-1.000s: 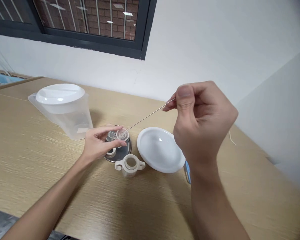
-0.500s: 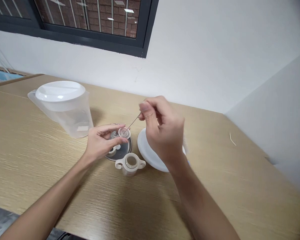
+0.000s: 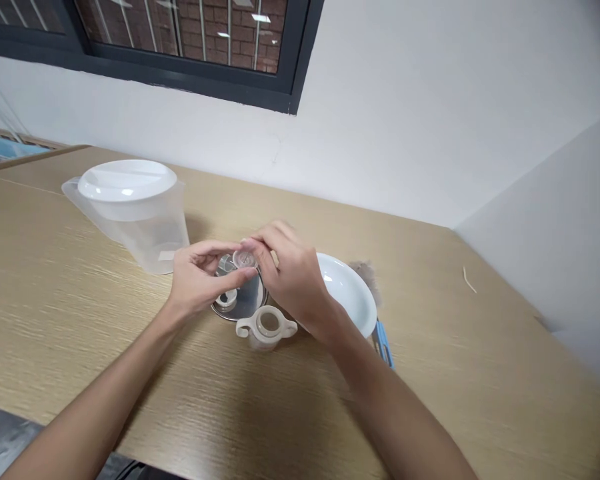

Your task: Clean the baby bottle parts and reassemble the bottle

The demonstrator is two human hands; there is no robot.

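1. Handling of the clear round part (image 3: 245,259) was in hand, both hands meeting over the metal dish (image 3: 254,293); judged to be fine work on its face or rim.
2. Left hand (image 3: 195,279): closed on the part, thumb and fingers at opposite sides.
3. Right hand (image 3: 295,273): fingertips drawn together in a pinch at the part's right edge; could not tell whether anything was gripped between them.
4. Nearby on the desk (image 3: 205,407): two-handled cup (image 3: 265,328) upright, just in front of the dish; white bowl (image 3: 353,293) to its right, partly hidden by the right hand; lidded pitcher (image 3: 139,213) to the left. Ring-shaped piece (image 3: 226,301) lay in the dish.
5. Next move, as judged, called for a steady left pinch, part face up, and small, light right-finger motion without tipping it.
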